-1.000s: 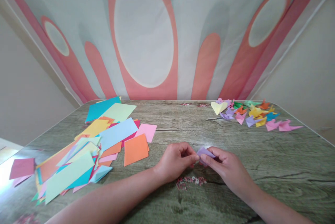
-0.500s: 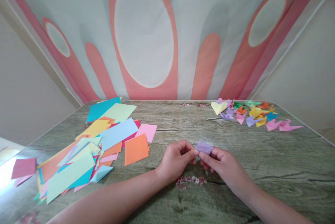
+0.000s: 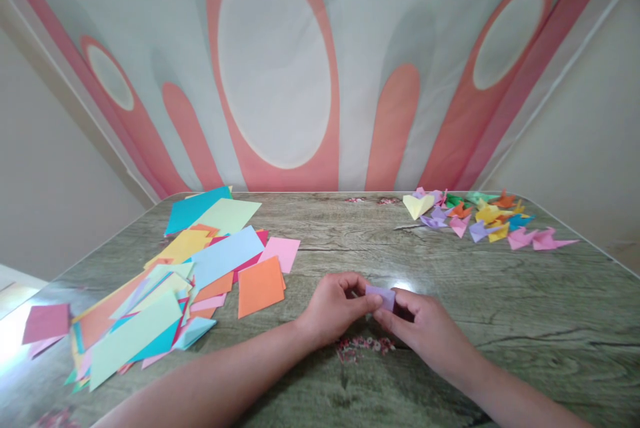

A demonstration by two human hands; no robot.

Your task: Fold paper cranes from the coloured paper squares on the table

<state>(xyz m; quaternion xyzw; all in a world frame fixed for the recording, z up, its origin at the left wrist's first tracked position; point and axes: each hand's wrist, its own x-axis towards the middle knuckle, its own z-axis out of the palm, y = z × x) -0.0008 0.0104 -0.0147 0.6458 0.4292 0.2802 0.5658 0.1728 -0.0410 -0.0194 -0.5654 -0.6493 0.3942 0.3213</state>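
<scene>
A small folded lilac paper point(image 3: 380, 297) is pinched between both my hands just above the wood-grain table point(image 3: 525, 308), near its front middle. My left hand point(image 3: 336, 308) grips its left end with thumb and fingertips closed. My right hand point(image 3: 425, 328) holds its right side, fingers curled round it. Part of the paper is hidden behind my fingers.
A loose heap of coloured paper sheets point(image 3: 165, 288) covers the table's left side, with an orange square point(image 3: 260, 285) closest to my left hand. Several small folded paper figures point(image 3: 480, 218) lie at the back right. A patterned pink and pale cloth point(image 3: 280, 68) hangs behind the table.
Both hands have turned and pressed the lilac paper; it now looks smaller and flatter and sits slightly further left between my fingertips. The heaps on the table have not moved.
</scene>
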